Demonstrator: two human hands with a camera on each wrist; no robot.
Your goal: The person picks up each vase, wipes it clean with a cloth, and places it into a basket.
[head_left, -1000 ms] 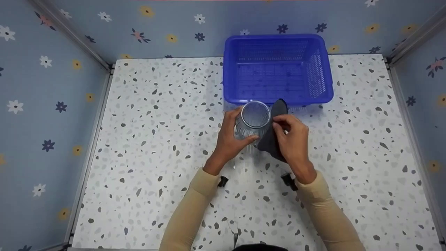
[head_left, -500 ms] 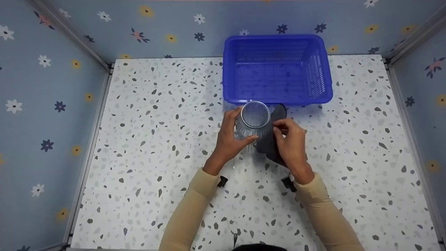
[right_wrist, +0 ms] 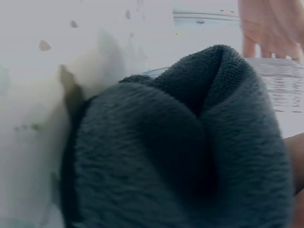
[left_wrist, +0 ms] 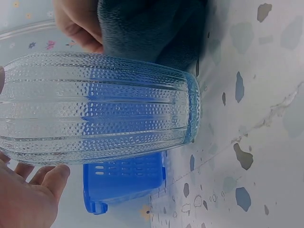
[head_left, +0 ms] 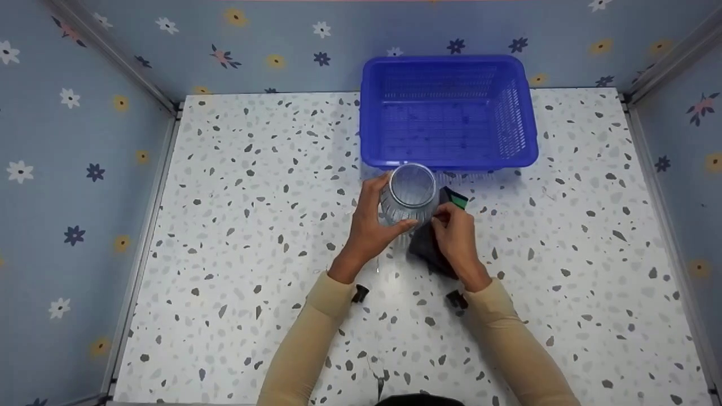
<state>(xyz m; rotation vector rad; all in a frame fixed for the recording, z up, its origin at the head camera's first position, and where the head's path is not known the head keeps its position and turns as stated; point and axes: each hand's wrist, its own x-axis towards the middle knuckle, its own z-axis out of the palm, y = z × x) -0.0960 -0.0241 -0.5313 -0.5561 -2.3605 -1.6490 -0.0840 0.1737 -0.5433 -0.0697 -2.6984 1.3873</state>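
The left hand [head_left: 369,225] grips the ribbed glass jar [head_left: 410,197], fingers round its left side and thumb in front, and a firm but gentle hold there should stop the jar turning as it stands upright before the blue basket [head_left: 448,164], its base at or just above the bench [head_left: 254,225]. On the jar's right, the right hand [head_left: 458,234] pinches the dark cloth [head_left: 427,248]; whether it touches the glass is hard to tell, but spreading the bunched folds flatter would likely help it follow the ribs evenly.
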